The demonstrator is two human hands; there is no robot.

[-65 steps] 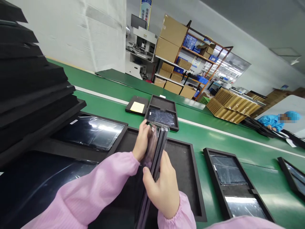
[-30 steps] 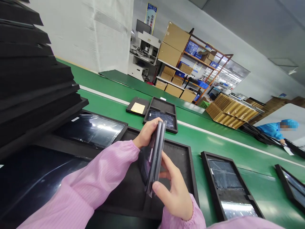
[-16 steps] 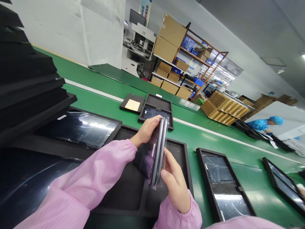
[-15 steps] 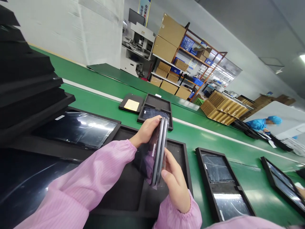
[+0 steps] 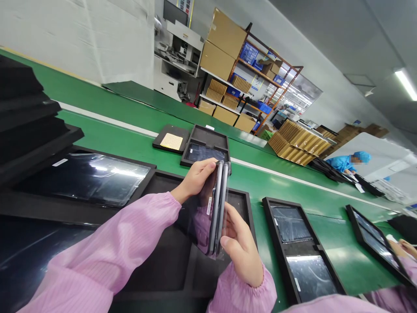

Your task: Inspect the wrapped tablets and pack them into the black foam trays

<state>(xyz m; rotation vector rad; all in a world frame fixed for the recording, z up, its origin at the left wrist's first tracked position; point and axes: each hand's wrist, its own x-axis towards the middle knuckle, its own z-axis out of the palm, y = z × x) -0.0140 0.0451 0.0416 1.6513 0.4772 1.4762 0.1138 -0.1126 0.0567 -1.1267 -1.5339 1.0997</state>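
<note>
Two tablets (image 5: 208, 217) in clear plastic film stand on edge, face to face, between my hands. My left hand (image 5: 196, 179) is closed on their far upper corner, thumb along the top. My right hand (image 5: 240, 243) grips the near right side, its fingers partly hidden behind the film. A small white label shows on the left tablet's dark face. Below them lies a black foam tray (image 5: 159, 261) with bare recesses. To its left, a large dark screen (image 5: 94, 178) with a white label rests in black foam.
A stack of black foam trays (image 5: 29, 117) rises at left. On the green bench (image 5: 130, 143) stand a two-pocket tray (image 5: 208, 137) and a black case with a yellow sticker sheet (image 5: 171, 141). A tray of two tablets (image 5: 295, 234) lies right. Co-worker's hands (image 5: 402, 248) are at far right.
My view has swung slightly right, so the background shifts left and more of a co-worker's hands and sleeve shows. Both hands keep their hold on the tablets, which have hardly moved.
</note>
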